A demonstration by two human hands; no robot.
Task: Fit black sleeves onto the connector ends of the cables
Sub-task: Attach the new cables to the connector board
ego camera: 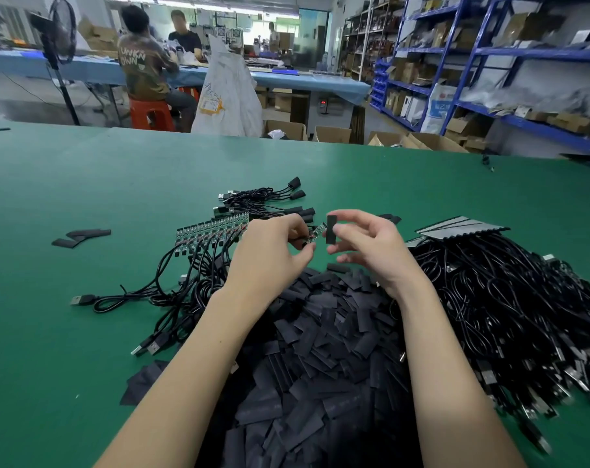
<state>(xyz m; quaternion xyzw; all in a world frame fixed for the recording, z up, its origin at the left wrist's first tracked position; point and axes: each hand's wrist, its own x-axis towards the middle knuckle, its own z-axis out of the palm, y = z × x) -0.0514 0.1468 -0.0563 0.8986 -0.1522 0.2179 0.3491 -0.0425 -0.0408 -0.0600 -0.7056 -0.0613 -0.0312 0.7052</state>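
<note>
Matt black sleeves [320, 349] heaped on a smooth green table [67, 184]; glossy black cables [509, 298].

My left hand [273, 251] and right hand [368, 251] are bare, with no gloves, rings or watch. Both forearms are uncovered as far as the bottom edge; no sleeve shows. My fingernails look short and plain.

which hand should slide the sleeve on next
Right. The right hand already pinches a black sleeve upright just beside the bare circuit board end, which the left hand pinches and can steady.
</note>
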